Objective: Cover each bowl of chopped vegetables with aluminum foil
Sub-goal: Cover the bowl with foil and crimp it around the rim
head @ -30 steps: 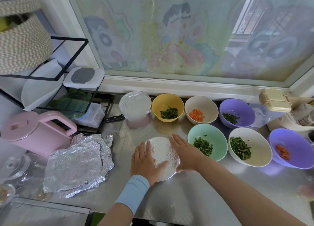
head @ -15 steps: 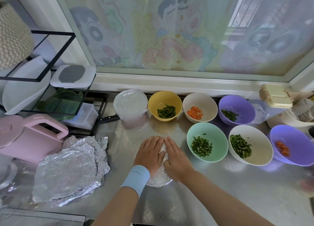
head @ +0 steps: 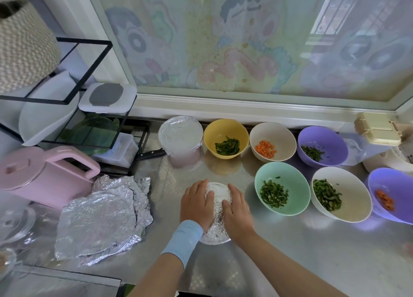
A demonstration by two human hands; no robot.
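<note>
I am pressing my left hand (head: 196,204) and right hand (head: 237,209) flat, side by side, on the foil-covered bowl (head: 218,195) in the lower centre, with the spare foil sheets (head: 100,218) lying to its left, nearer my left hand, and the uncovered green bowl (head: 282,188) to its right.

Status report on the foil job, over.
Hands: left hand and right hand flat on the foiled near bowl. Covered too: back bowl; six open, mint bowl nearest. Nothing blocking; spare foil at left.

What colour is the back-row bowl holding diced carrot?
Cream: the round cream bowl of diced carrot, clearest in the head view.
</note>
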